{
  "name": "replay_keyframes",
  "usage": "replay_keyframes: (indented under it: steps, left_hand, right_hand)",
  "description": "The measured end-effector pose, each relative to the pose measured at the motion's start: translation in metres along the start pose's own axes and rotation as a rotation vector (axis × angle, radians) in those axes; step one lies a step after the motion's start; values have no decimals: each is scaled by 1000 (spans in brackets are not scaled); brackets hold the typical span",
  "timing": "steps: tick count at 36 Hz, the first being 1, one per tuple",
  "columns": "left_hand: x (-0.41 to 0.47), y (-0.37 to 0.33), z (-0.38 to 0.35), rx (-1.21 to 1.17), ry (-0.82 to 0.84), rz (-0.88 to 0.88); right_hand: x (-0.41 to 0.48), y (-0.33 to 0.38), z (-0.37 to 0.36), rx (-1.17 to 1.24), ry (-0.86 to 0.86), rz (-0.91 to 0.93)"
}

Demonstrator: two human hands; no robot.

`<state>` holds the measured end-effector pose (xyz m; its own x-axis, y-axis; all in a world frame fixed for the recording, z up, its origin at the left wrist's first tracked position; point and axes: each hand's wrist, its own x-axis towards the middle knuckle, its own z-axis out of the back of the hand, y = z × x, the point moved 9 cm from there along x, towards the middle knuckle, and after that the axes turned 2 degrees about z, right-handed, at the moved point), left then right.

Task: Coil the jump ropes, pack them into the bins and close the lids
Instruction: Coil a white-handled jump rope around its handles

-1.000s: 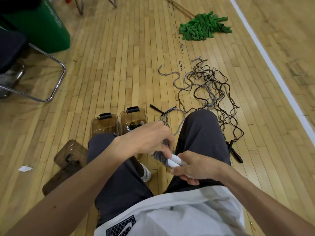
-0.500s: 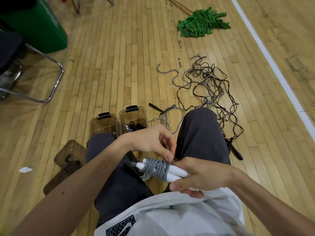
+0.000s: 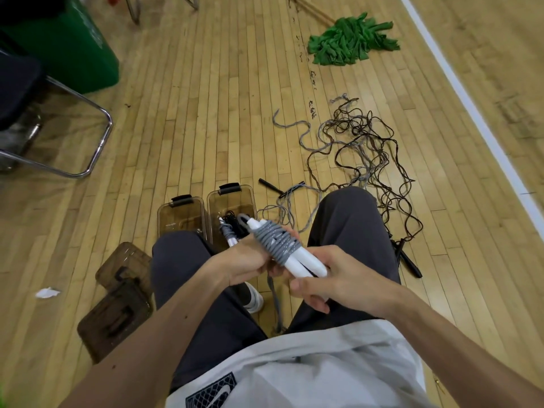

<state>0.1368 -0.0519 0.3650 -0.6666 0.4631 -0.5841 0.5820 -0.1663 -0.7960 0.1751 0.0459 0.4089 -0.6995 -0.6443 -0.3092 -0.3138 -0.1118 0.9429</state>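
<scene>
While the right grip (image 3: pixel 332 282) clamps the white handles (image 3: pixel 303 265) and the left grip (image 3: pixel 245 260) pinches the grey coil (image 3: pixel 275 242) | step: finishing wrap, tail (image 3: pixel 275 301) seemingly loose | next: tuck, then bin (image 3: pixel 232 201).

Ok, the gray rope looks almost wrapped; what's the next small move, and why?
Probably tuck the loose tail under the wraps. The rope is coiled round its white handles, and the left hand and right hand grip it, but that gray end hangs free between the knees; loose, it could unwind in the bin.
</scene>
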Motion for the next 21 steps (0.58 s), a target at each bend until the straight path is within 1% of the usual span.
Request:
replay_keyframes:
  steps: [2, 4, 6, 10, 15, 18, 21]
  left_hand:
    - [0, 4, -1, 40, -36, 1]
    - [-1, 4, -6, 125, -13, -40]
    - [-4, 4, -10, 194, 5, -61]
    - [-7, 0, -10, 348, -30, -82]
    - [-9, -5, -13, 454, -40, -96]
    - [-13, -10, -21, 630, -80, -133]
    - [-19, -13, -29, 773, -77, -138]
  right_hand:
    - [3, -2, 11, -2, -102, 5]
    - [6, -6, 26, 0, -205, -4]
    - [7, -12, 37, -12, -264, -25]
    - [8, -23, 42, -24, -275, -74]
    - [8, -30, 48, -73, -315, -109]
    - [8, -33, 52, -123, -328, -123]
    - [8, -36, 54, -154, -323, -146]
